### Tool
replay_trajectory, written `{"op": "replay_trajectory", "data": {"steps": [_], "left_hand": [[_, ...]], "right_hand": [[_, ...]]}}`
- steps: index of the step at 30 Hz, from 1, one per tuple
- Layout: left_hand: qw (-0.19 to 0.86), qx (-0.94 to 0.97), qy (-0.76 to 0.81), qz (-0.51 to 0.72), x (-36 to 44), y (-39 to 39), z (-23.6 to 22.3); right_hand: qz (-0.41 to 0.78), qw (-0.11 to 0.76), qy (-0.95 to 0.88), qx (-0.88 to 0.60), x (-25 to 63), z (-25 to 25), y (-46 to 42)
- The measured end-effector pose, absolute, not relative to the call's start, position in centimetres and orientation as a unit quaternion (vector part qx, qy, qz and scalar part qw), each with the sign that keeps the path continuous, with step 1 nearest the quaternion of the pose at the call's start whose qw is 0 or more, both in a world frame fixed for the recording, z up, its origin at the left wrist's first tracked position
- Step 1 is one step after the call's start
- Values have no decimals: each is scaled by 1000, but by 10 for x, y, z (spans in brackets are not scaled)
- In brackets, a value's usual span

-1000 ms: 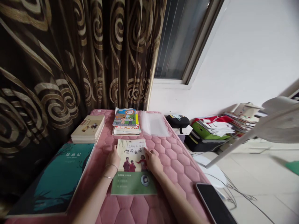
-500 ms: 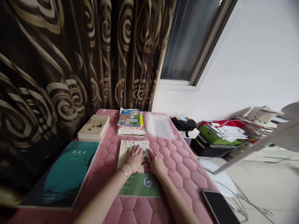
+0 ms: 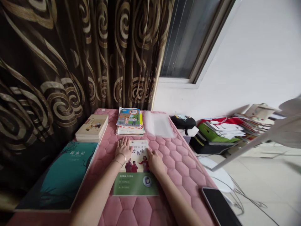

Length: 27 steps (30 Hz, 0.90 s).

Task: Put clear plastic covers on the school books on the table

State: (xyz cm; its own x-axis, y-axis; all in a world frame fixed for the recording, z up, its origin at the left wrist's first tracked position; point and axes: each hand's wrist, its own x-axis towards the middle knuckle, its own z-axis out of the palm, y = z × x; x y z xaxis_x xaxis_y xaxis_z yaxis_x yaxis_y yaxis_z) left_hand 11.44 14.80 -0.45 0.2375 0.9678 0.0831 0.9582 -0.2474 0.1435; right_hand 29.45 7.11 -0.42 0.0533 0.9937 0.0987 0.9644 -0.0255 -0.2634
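A thin book [image 3: 136, 185] with a cream top, drawn children and a green lower band lies flat on the pink quilted surface in front of me. My left hand [image 3: 124, 148], a bracelet at its wrist, rests with fingers spread over the upper left edge of the cover. At the right edge, my right hand [image 3: 155, 161] has its fingers bent in and grips the side of the book. Its lower fingers are partly hidden.
Left of the book lie a large teal book [image 3: 68, 172] and a stack of beige books [image 3: 92, 127]. Behind are a pile of textbooks [image 3: 129, 121] and clear plastic covers [image 3: 160, 124]. A phone [image 3: 219, 205] sits at the right edge, near a white fan or lamp stand [image 3: 242, 142].
My left hand has slid left across the cover from its middle to its upper left edge, uncovering the title and the drawn children. The right hand stays at the right edge.
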Motion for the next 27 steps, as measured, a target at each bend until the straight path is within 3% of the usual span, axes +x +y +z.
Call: {"op": "replay_trajectory", "data": {"steps": [4, 7, 15, 22, 27], "left_hand": [[13, 782, 617, 88, 115, 146, -9], [7, 784, 614, 88, 116, 146, -12], [14, 788, 611, 82, 117, 144, -2], [21, 840, 533, 103, 146, 72, -17], [-39, 856, 502, 114, 99, 19, -31]], "right_hand": [[6, 126, -752, -646, 280, 7, 84], [50, 113, -801, -586, 269, 7, 99], [91, 114, -745, -651, 280, -9, 115], [104, 107, -747, -648, 282, -15, 116], [98, 111, -748, -647, 286, -16, 118]]}}
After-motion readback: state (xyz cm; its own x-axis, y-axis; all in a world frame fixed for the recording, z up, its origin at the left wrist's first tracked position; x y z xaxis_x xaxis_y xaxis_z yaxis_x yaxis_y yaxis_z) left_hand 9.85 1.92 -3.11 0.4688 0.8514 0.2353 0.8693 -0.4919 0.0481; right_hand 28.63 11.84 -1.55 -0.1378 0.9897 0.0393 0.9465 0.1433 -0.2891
